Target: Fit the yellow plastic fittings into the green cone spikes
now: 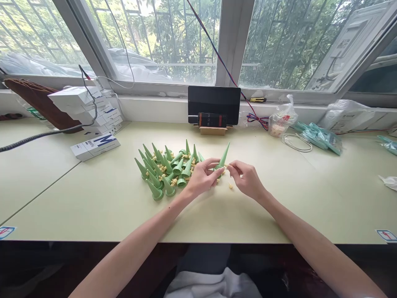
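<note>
My left hand (204, 176) is closed round the base of a green cone (224, 155), whose tip points up and slightly right. Close beside the cone's base, my right hand (245, 176) pinches a small yellow piece (227, 166) between thumb and forefinger. Whether that piece touches the cone cannot be made out. One loose yellow piece (230, 186) lies on the table between my hands. Left of my left hand is a cluster of green cones (167, 165), some upright and some lying down, with small yellow pieces among them.
A tablet (214, 99) stands at the back, with a phone (212, 120) before it on a cardboard stand (213, 131). White boxes (95, 146) are at the left. A bagged cup (281, 120), a coiled cable (296, 142) and teal packets (321, 136) lie at the back right.
</note>
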`<state>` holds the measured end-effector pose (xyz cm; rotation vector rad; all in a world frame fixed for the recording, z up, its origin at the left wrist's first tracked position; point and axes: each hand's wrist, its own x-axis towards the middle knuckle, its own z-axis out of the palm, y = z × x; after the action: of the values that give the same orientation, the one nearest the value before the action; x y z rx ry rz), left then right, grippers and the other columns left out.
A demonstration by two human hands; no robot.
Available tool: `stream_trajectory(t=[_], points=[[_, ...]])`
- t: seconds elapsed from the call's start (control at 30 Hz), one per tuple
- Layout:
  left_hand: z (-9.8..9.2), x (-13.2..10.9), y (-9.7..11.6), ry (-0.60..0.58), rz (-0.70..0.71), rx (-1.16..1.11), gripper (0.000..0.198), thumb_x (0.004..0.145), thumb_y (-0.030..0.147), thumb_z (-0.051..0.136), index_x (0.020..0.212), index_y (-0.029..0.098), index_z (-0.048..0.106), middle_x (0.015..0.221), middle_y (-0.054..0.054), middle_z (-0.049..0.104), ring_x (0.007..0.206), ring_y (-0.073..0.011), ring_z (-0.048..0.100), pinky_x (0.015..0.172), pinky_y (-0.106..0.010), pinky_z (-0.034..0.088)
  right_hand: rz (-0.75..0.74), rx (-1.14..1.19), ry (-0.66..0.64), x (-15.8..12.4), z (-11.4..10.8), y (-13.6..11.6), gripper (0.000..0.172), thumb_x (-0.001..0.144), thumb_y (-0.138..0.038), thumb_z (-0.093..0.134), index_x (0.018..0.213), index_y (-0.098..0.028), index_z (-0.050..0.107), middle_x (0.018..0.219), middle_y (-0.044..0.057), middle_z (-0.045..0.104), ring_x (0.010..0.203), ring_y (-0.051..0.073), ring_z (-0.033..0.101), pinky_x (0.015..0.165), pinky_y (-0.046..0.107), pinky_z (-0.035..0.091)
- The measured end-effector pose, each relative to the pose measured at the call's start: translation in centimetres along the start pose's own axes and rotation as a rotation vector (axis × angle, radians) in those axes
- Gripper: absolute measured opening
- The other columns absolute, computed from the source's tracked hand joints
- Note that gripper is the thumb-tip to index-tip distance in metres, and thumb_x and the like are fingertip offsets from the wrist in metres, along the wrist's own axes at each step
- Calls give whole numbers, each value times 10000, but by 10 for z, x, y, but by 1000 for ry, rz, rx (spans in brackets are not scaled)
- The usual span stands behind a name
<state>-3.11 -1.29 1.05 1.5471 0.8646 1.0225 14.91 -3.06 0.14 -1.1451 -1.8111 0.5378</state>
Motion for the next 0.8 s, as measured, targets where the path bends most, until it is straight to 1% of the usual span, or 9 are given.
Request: stream_trajectory(t=[0.1,0.2,0.3,0.4,0.47,0.57,0.63,0.7,0.8], points=[[1,-1,-1,-13,17,21,381,808,420,687,1074,161,600,832,-55,695,378,-27,459,397,-177,393,151,207,-26,0,1,-2,331,927,-459,516,738,-189,553,605,-6,522,503,118,446,486,265,353],[2,-2,-2,-13,54,41,359,818,412,665,1089,188,593,916,-54,691,382,-26,457,388,-178,382,376,570,-121,3,0,-5,353,877,-479,578,687,-189,512,584,-35,446,418,78,350,399,243,253],[3,-2,-5,10,81,116,355,830,400,648,1116,195,602,658,23,620,371,-41,422,385,-171,352,611,890,-292,7,-5,-5,308,814,-426,647,688,-182,505,576,-65,340,419,52,224,369,210,166],[3,-1,-8,26,89,183,356,839,378,639,1134,182,606,448,88,439,358,-55,381,393,-166,334,745,1041,-324,11,-9,-4,240,775,-344,659,694,-185,497,569,-82,276,435,53,144,350,191,147],[3,-2,-9,27,96,197,352,843,371,634,1135,178,604,441,88,434,358,-61,390,395,-168,337,763,1065,-322,11,-10,-4,225,778,-324,652,691,-182,500,568,-83,278,434,52,143,347,184,160],[4,-2,-6,23,107,209,340,845,369,627,1129,183,597,597,36,590,367,-54,435,392,-174,357,720,998,-306,10,-8,-5,269,809,-359,657,679,-165,523,564,-74,322,422,40,211,358,181,176],[4,-2,-3,24,108,207,339,846,375,626,1126,186,598,785,-18,677,376,-41,455,394,-176,375,659,904,-263,8,-4,-5,331,828,-429,655,680,-154,545,569,-62,370,414,39,275,363,189,196],[4,-2,-1,43,102,199,354,839,392,636,1120,177,609,918,-59,701,387,-34,470,400,-180,395,572,798,-192,7,-1,-5,397,836,-519,635,692,-156,560,580,-46,421,405,52,335,363,209,247],[4,-1,1,85,73,173,420,815,431,664,1119,144,629,966,-94,701,395,-41,487,394,-193,411,418,618,-84,6,1,-5,441,854,-595,574,718,-176,550,611,-25,490,416,80,416,378,238,316]])
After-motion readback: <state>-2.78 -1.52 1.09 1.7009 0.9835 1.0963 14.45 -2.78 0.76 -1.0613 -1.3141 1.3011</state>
